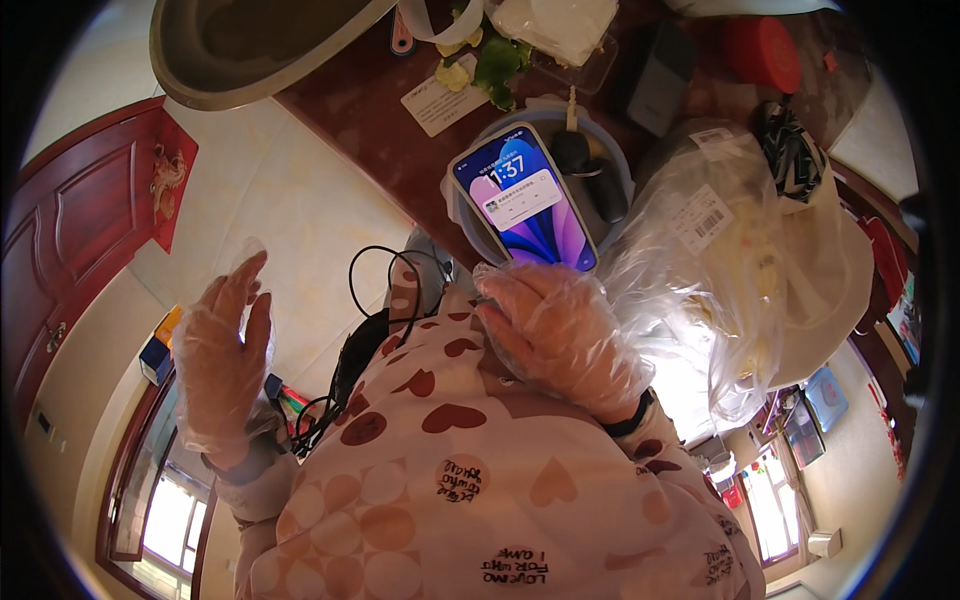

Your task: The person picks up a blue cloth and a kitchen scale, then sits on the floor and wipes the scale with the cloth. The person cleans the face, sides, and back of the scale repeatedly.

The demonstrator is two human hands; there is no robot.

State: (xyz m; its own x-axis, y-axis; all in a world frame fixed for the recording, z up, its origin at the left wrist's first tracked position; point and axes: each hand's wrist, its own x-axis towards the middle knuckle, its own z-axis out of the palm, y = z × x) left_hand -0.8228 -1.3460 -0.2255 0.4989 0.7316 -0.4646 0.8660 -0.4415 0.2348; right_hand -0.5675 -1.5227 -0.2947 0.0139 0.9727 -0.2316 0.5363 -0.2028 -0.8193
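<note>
My left hand (225, 352), in a clear plastic glove, is raised at the left over the floor, with its fingers apart and nothing in it. My right hand (555, 330), gloved likewise, is bent with curled fingers just below a smartphone (525, 199); whether it holds anything cannot be made out. The phone has its screen lit and leans on a round tub (465, 225) on the dark red table. A black key fob (571, 150) and another dark object lie in the tub. A printed apron-like garment (457, 465) covers my front.
A large basin (255, 90) stands at the table's upper left corner. Near it are a printed card (442, 105) and green leaves (499, 67). Clear plastic bags (720, 247) fill the right side, beside a dark box (656, 82) and a red round container (765, 56). Black cables (360, 300) hang by my lap.
</note>
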